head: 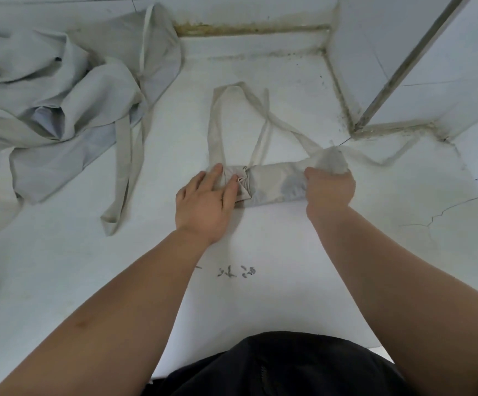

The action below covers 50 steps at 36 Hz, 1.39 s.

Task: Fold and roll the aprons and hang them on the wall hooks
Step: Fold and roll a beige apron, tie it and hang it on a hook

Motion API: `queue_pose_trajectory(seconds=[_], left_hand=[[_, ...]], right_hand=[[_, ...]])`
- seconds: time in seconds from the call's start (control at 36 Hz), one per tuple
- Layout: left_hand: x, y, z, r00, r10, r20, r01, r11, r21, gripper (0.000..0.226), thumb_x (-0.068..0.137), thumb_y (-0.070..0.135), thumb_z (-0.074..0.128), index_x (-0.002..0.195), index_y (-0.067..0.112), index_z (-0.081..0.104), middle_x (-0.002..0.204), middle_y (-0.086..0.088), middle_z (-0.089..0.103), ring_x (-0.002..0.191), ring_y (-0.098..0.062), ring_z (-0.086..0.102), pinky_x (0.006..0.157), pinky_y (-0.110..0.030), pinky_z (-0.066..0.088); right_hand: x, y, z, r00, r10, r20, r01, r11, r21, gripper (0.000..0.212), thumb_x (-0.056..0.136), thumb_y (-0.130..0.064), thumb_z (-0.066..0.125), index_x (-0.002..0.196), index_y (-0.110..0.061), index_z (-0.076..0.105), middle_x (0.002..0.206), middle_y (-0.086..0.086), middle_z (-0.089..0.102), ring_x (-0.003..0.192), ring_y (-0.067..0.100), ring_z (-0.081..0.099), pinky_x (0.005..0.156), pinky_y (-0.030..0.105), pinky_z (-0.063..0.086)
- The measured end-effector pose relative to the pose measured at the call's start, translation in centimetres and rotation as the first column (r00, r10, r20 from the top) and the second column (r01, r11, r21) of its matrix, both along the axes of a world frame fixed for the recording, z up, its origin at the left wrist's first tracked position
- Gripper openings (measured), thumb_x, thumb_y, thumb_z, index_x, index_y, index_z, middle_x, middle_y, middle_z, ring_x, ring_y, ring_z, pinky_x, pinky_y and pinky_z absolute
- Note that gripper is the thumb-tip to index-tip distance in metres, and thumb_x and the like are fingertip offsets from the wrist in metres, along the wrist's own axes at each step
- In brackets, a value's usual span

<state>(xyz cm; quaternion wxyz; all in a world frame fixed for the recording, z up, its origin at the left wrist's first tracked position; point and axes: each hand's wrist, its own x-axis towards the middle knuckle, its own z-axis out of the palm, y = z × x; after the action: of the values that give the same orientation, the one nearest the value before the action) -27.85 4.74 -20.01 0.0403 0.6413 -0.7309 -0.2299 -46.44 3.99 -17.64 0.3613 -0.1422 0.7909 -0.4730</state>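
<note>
Rolled apron (272, 182) lies at frame centre on the white counter (260, 247), long axis left-to-right, both hands at its ends. Left hand (203, 201): fingers straight, pressing the left end flat. Right hand (330, 192): fingers curled round the bunched right end, holding it. Neck loop (216, 121) runs up-frame from the roll; one tie strap (380, 158) trails right, nearer the right hand. Count: one roll, one heap of unrolled aprons (54, 110) upper left, number in it unclear. No hooks in view.
</note>
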Motion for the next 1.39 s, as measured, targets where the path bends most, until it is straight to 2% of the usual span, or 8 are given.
queue_pose_trajectory(seconds=[0.14,0.22,0.36,0.56,0.69,1.0,1.22,1.39], left_hand=[[-0.6,-0.4,-0.8,0.983,0.123,-0.134,-0.137,0.985,-0.104,0.031,0.097,0.048,0.043,0.115,0.041,0.067,0.151,0.014,0.034,0.140,-0.016,0.023,0.111,-0.031,0.010],[-0.2,-0.3,-1.6,0.995,0.079,-0.067,-0.087,0.987,-0.138,0.034,0.095,0.049,0.048,0.127,0.043,0.057,0.151,0.011,0.035,0.142,-0.020,0.020,0.111,-0.033,0.008],[-0.9,-0.3,-2.3,0.997,-0.029,0.066,0.053,0.911,-0.410,0.034,0.087,0.038,0.046,0.101,0.017,0.070,0.120,-0.004,0.063,0.123,-0.037,0.045,0.095,-0.045,0.027],[-1.5,-1.2,-1.2,0.976,-0.146,-0.161,0.099,0.958,-0.269,0.026,0.081,0.009,0.058,0.104,-0.001,0.064,0.110,-0.017,0.063,0.098,-0.036,0.057,0.079,-0.042,0.051],[-2.1,-2.2,0.7,0.924,0.053,-0.378,-0.047,0.999,0.025,0.045,0.086,0.017,0.062,0.129,0.014,0.048,0.123,-0.004,0.045,0.106,-0.018,0.052,0.088,-0.022,0.039],[-2.7,-3.0,0.2,0.764,0.219,-0.607,-0.280,0.960,-0.007,0.011,0.091,0.019,0.062,0.095,0.016,0.072,0.099,-0.001,0.059,0.084,0.016,0.048,0.074,-0.001,0.035],[-3.0,-2.9,1.7,0.432,0.375,-0.821,-0.266,0.922,0.281,0.015,0.094,0.011,0.059,0.096,0.021,0.070,0.088,0.005,0.070,0.081,-0.005,0.062,0.078,-0.020,0.050],[-3.5,-3.3,2.5,0.435,0.473,-0.766,-0.284,0.879,0.382,0.020,0.093,0.015,0.059,0.086,0.031,0.070,0.084,0.015,0.070,0.080,0.002,0.062,0.074,-0.009,0.047]], right_hand=[[1.1,0.6,-1.3,0.477,0.517,-0.710,-0.486,0.829,0.278,0.034,0.081,0.008,0.050,0.112,-0.004,0.059,0.107,0.019,0.055,0.091,0.036,0.055,0.071,0.035,0.035],[1.6,0.8,-1.5,0.111,0.610,-0.785,-0.639,0.649,0.414,0.035,0.060,0.018,0.057,0.092,0.005,0.064,0.082,0.025,0.056,0.062,0.041,0.057,0.054,0.038,0.040],[2.1,0.2,-0.3,-0.233,0.811,-0.537,-0.529,0.357,0.770,0.042,0.085,-0.001,0.049,0.127,-0.002,0.044,0.126,0.015,0.042,0.113,0.031,0.046,0.081,0.035,0.039],[1.4,-0.6,0.6,-0.121,0.907,-0.403,-0.770,0.171,0.615,0.061,0.085,-0.019,0.050,0.142,-0.010,0.031,0.129,0.010,0.042,0.119,0.027,0.042,0.093,0.033,0.040],[1.7,-2.1,0.7,0.285,0.906,-0.314,-0.871,0.382,0.309,0.021,0.093,-0.032,0.048,0.094,-0.013,0.057,0.079,-0.002,0.056,0.074,0.017,0.051,0.064,0.029,0.038],[1.6,-3.8,0.1,0.292,0.886,-0.360,-0.900,0.382,0.209,0.042,0.099,-0.019,0.046,0.058,-0.023,0.035,0.060,-0.006,0.039,0.058,0.007,0.037,0.053,0.020,0.028],[1.0,-2.9,0.1,0.326,0.865,-0.380,-0.926,0.374,0.056,0.034,0.100,-0.019,0.045,0.066,-0.021,0.045,0.069,-0.010,0.042,0.066,0.002,0.042,0.062,0.012,0.031],[0.5,-2.6,0.5,0.338,0.892,-0.299,-0.932,0.362,0.027,0.030,0.100,-0.023,0.044,0.075,-0.008,0.052,0.067,0.000,0.048,0.062,0.009,0.041,0.058,0.017,0.033]])
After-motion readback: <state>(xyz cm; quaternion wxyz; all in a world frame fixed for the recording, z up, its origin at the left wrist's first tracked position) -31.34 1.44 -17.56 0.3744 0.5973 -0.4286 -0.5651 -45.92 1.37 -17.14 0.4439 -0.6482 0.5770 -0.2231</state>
